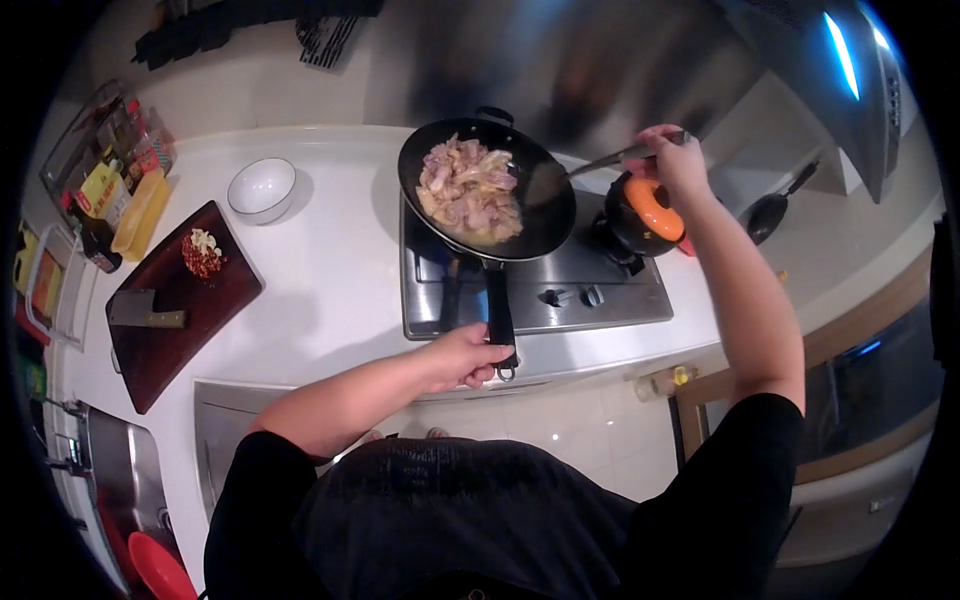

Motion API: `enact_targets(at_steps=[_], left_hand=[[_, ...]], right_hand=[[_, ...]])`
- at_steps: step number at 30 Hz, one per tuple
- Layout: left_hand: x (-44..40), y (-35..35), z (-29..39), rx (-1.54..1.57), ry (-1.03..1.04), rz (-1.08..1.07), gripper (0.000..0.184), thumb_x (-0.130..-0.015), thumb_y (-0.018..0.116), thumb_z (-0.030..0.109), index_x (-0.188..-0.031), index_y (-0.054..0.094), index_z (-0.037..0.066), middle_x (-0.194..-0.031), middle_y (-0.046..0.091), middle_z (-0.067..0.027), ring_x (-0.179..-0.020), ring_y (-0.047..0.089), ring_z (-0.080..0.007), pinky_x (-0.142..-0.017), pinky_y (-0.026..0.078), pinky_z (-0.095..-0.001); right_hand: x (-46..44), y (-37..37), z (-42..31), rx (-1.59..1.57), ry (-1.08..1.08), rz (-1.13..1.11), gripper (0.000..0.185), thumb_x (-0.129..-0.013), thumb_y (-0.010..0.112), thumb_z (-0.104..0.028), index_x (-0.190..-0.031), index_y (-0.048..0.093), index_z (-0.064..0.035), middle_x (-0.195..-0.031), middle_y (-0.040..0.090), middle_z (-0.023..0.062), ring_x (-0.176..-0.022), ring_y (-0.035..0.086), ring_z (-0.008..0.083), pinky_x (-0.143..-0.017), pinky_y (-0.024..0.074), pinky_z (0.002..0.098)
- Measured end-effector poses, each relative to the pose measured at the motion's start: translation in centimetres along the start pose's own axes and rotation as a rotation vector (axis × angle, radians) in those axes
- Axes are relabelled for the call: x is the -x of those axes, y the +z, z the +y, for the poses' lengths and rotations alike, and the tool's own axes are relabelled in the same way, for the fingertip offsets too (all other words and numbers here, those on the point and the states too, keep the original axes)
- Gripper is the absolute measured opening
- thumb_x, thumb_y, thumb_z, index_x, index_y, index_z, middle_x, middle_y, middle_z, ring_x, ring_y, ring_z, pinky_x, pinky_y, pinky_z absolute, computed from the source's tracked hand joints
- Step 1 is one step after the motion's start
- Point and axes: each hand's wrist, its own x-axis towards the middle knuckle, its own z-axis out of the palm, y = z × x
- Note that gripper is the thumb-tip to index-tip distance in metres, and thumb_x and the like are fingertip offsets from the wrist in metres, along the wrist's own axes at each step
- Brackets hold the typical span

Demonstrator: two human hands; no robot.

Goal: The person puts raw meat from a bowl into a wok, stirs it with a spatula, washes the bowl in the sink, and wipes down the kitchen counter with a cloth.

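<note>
wok [550, 225]: above the white worktop [330, 240], on the left part of the steel stove [520, 318], with its long handle [498, 305] pointing out toward the front edge; could swing or tip after a knock to that handle. next, dark cutting board [185, 345], slanted across the left side of the worktop; could shift if bumped. then pale pink meat [468, 195], heaped in the left half of the wok with some liquid below; could cook unevenly if left piled so thickly, or spill over the near rim under a hard push. no flame in sight, so cannot tell how hot. near the right hand [675, 160], dark round vessel with an orange arched part [655, 208]; could be clipped by a wide sweep. spatula [600, 162] slanting into the wok's right side, apart from the meat; could flick liquid outward if moved hastily. right hand curled round the spatula's upper end; could slip through gripping so far from the blade. left hand [468, 357] wrapped round the long handle's end, thumb across; could let the wok twist if loosened. lastly, cleaver [140, 308] flat on the board, near chopped red pieces [205, 264]; could cut if grabbed blindly.
</note>
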Motion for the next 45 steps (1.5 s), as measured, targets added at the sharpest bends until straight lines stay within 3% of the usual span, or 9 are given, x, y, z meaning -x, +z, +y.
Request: enact_targets(at_steps=[4,8,12,17,25,29,35,41,45], left_hand=[[0.2,0.1,0.2,-0.070,-0.049,0.035,0.023,-0.084,0.054,0.016,-0.097,0.039,0.005,-0.076,0.048,-0.0023,-0.052,0.036,-0.0067,-0.043,0.027,-0.0198],[0.6,0.6,0.5,-0.005,-0.039,0.004,0.024,-0.085,0.053,0.015,-0.104,0.040,0.006,-0.080,0.050,-0.0012,-0.051,0.034,-0.0050,-0.043,0.026,-0.0188],[0.5,0.5,0.2,0.027,-0.044,-0.015,0.024,-0.087,0.048,0.013,-0.108,0.040,0.005,-0.094,0.054,-0.0044,-0.051,0.033,-0.0042,-0.041,0.025,-0.0184],[0.8,0.9,0.8,-0.016,-0.057,0.032,0.016,-0.086,0.050,0.014,-0.098,0.043,0.006,-0.078,0.049,0.0001,-0.053,0.033,-0.0048,-0.043,0.025,-0.0181],[0.7,0.5,0.2,0.012,-0.008,0.033,0.019,-0.085,0.052,0.014,-0.098,0.041,0.004,-0.081,0.050,-0.0030,-0.053,0.033,-0.0056,-0.042,0.025,-0.0190],[0.6,0.5,0.3,0.005,-0.028,0.025,0.020,-0.086,0.050,0.015,-0.102,0.041,0.006,-0.093,0.055,-0.0040,-0.049,0.029,-0.0033,-0.041,0.023,-0.0183],[0.4,-0.1,-0.1,0.009,-0.013,-0.006,0.020,-0.086,0.050,0.016,-0.100,0.041,0.005,-0.090,0.055,-0.0033,-0.049,0.029,-0.0035,-0.041,0.022,-0.0184],[0.5,0.3,0.2,-0.014,-0.024,0.031,0.018,-0.086,0.050,0.015,-0.099,0.042,0.005,-0.092,0.055,-0.0035,-0.048,0.029,-0.0032,-0.041,0.023,-0.0179],[0.6,0.1,0.3,-0.009,-0.022,0.031,0.019,-0.086,0.051,0.015,-0.101,0.042,0.006,-0.093,0.056,-0.0038,-0.048,0.030,-0.0032,-0.041,0.023,-0.0177]], right_hand=[[-2.1,-2.8,3.1,0.044,0.063,-0.030,0.011,-0.078,0.049,-0.007,-0.085,0.053,0.0002,-0.079,0.057,0.0112,-0.056,0.061,0.0200,-0.049,0.0502,0.0262],[-3.0,-3.1,13.9,-0.471,0.377,-0.014,0.019,-0.079,0.044,-0.010,-0.094,0.052,-0.0016,-0.090,0.053,0.0121,-0.070,0.060,0.0235,-0.062,0.0537,0.0299],[-0.9,3.1,22.1,-0.863,0.324,-0.002,0.019,-0.085,0.040,-0.009,-0.100,0.047,0.0001,-0.093,0.050,0.0138,-0.081,0.059,0.0325,-0.068,0.0519,0.0381],[-0.7,4.5,17.8,-0.829,0.170,-0.028,0.015,-0.084,0.047,-0.012,-0.095,0.047,-0.0006,-0.091,0.052,0.0129,-0.073,0.060,0.0302,-0.063,0.0516,0.0354],[1.5,0.5,8.8,-0.530,0.016,-0.076,0.013,-0.084,0.049,-0.012,-0.090,0.049,-0.0001,-0.083,0.054,0.0102,-0.066,0.062,0.0241,-0.058,0.0521,0.0305],[2.7,0.0,4.3,-0.393,-0.055,-0.113,0.016,-0.084,0.050,-0.012,-0.093,0.050,0.0009,-0.083,0.055,0.0108,-0.067,0.061,0.0225,-0.060,0.0518,0.0291],[5.2,1.5,-1.9,-0.261,-0.141,-0.231,0.016,-0.083,0.050,-0.013,-0.092,0.052,0.0003,-0.085,0.057,0.0117,-0.068,0.061,0.0190,-0.064,0.0507,0.0261],[4.4,5.5,0.4,-0.170,-0.013,-0.331,0.011,-0.084,0.050,-0.010,-0.089,0.053,-0.0009,-0.081,0.059,0.0113,-0.067,0.062,0.0190,-0.057,0.0500,0.0230],[3.7,4.7,1.9,-0.049,-0.141,-0.349,0.009,-0.084,0.050,-0.008,-0.087,0.055,-0.0009,-0.076,0.058,0.0072,-0.063,0.061,0.0151,-0.054,0.0486,0.0226]])
